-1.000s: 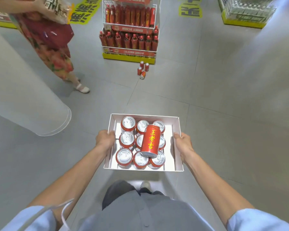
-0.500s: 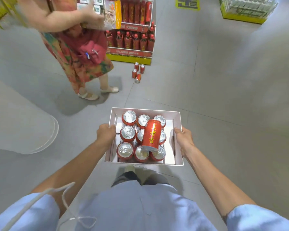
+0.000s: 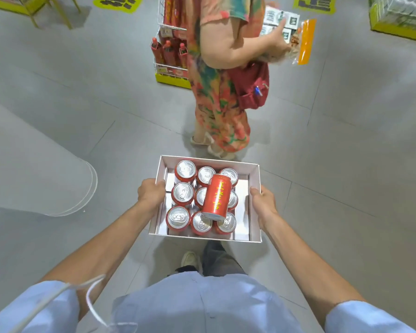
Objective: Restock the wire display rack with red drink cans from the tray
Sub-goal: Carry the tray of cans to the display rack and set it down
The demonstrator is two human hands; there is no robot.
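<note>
Red drink cans with silver tops [image 3: 181, 193] stand upright in three rows of three inside a shallow white cardboard tray [image 3: 255, 181], which is carried between the two hands at waist height. One more red can with yellow lettering [image 3: 216, 199] lies on its side across the tops of the upright cans, nearer the right hand than the left, its base pointing back toward the carrier.

The left hand [image 3: 151, 194] grips the tray's left wall, fingers curled over the rim and down inside. The right hand [image 3: 263, 204] grips the right wall, thumb lying along the top of the rim and fingers wrapped underneath, out of sight. Both bare forearms reach forward from pale blue short sleeves.

Well beyond the left hand stands the white wire display rack [image 3: 171, 44] on a yellow base, holding red bottles on its shelves; its right part is hidden. Just beyond the tray's far edge, between the hands and the rack, stands a passer-by in a bright floral dress [image 3: 216, 99], carrying a dark red bag [image 3: 252, 87] at the hip and holding an orange-edged snack packet [image 3: 304, 42].

Off to the left of the left hand rises a pale round pillar [image 3: 34, 164]. Grey floor tiles [image 3: 346, 164] lie all around, and below the tray one white shoe [image 3: 189, 258] of the carrier shows.
</note>
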